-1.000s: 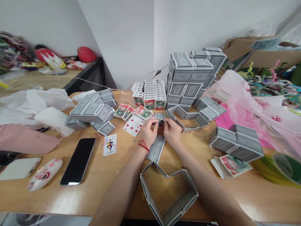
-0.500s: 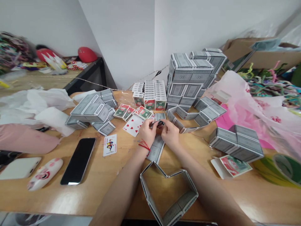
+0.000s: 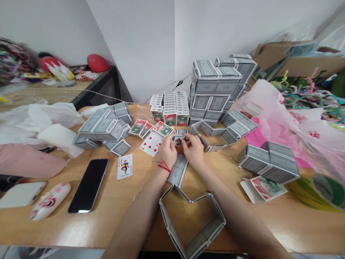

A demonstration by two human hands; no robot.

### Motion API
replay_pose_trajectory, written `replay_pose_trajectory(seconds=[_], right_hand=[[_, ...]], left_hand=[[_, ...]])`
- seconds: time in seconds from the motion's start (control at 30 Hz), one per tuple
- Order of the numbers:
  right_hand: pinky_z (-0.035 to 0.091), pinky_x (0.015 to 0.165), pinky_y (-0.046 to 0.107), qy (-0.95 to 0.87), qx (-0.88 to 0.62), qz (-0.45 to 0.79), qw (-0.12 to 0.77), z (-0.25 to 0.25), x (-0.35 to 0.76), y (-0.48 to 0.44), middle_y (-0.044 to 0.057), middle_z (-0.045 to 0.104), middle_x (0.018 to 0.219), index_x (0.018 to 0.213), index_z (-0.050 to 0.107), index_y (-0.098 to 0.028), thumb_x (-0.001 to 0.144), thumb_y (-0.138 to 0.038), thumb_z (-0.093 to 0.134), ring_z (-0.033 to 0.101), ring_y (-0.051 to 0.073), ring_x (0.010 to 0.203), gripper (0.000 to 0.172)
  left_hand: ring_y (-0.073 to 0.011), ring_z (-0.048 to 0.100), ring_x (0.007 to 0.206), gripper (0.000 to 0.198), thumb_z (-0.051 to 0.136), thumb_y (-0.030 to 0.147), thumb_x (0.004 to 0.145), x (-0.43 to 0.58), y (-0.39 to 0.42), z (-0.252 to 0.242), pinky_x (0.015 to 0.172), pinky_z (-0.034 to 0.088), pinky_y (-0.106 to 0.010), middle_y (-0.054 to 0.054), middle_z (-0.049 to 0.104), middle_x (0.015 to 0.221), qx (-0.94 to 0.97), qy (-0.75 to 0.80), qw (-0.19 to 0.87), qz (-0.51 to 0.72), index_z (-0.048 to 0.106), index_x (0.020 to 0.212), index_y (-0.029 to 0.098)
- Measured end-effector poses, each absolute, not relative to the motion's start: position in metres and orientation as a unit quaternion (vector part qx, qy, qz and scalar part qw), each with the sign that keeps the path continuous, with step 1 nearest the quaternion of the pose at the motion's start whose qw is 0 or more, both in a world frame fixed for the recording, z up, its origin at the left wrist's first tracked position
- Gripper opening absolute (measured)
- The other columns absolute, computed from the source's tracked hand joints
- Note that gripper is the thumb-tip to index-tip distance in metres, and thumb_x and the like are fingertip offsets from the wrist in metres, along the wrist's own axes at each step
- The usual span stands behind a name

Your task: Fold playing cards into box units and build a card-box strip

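Between the fingertips of my left hand (image 3: 168,150) and my right hand (image 3: 193,148) is a playing card (image 3: 178,140), edge up, with red marks on the side toward me. Both hands pinch it at its ends. Under my wrists lies a strip of grey-backed cards (image 3: 178,170). A heart-shaped frame of folded cards (image 3: 206,234) stands between my forearms at the table's front. Left of my hands are face-up heart cards (image 3: 151,143) and a joker card (image 3: 124,167). A red string is tied round my left wrist.
Behind my hands stand stacked card boxes (image 3: 169,109) and a tall tower of folded cards (image 3: 212,90). More card blocks sit left (image 3: 104,126) and right (image 3: 269,160). A phone (image 3: 88,185), an opened card box (image 3: 265,189) and a green tape roll (image 3: 319,190) lie on the table.
My fingers have shifted on the card, and its red-marked side now shows between them. My right fingers have spread a little. The whole view has slid slightly.
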State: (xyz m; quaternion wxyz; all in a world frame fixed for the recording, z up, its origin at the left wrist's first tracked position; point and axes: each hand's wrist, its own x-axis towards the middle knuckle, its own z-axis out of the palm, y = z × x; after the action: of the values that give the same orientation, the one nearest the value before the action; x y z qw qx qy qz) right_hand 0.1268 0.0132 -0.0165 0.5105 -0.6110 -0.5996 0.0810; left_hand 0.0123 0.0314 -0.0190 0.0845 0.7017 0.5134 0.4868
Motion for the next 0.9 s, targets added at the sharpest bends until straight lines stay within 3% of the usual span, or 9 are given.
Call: replay_pose_trajectory(seconds=[0.27, 0.63, 0.9], right_hand=[[0.048, 0.076, 0.033, -0.587, -0.629, 0.044, 0.508, -0.017, 0.1267, 0.0158, 0.006, 0.065, 0.083, 0.101, 0.061, -0.018, 0.074, -0.023, 0.051, 0.058, 0.019, 0.08, 0.029], [0.048, 0.071, 0.031, -0.588, -0.609, 0.064, 0.529, -0.0157, 0.1315, 0.0147, 0.005, 0.063, 0.078, 0.091, 0.064, -0.018, 0.072, -0.013, 0.045, 0.057, 0.017, 0.072, 0.028], [0.049, 0.074, 0.031, -0.607, -0.564, 0.143, 0.541, -0.0104, 0.1304, 0.0134, 0.005, 0.065, 0.084, 0.093, 0.063, -0.02, 0.076, -0.027, 0.054, 0.059, 0.018, 0.079, 0.021]], left_hand=[[-0.0146, 0.063, 0.084, 0.019, 0.039, 0.017, 0.086, 0.0156, 0.0304, -0.0161, 0.073, 0.049, -0.025, -0.007, 0.066, 0.09, 0.729, 0.478, 0.093, 0.481, 0.056, 0.096, 0.017], [-0.016, 0.062, 0.085, 0.023, 0.038, 0.015, 0.085, 0.0134, 0.0316, -0.0189, 0.074, 0.049, -0.027, -0.007, 0.066, 0.091, 0.716, 0.505, 0.071, 0.477, 0.056, 0.098, 0.017], [-0.0156, 0.061, 0.087, 0.023, 0.038, 0.016, 0.086, 0.0123, 0.0331, -0.0195, 0.076, 0.048, -0.028, -0.006, 0.065, 0.093, 0.742, 0.482, 0.087, 0.458, 0.057, 0.098, 0.018]])
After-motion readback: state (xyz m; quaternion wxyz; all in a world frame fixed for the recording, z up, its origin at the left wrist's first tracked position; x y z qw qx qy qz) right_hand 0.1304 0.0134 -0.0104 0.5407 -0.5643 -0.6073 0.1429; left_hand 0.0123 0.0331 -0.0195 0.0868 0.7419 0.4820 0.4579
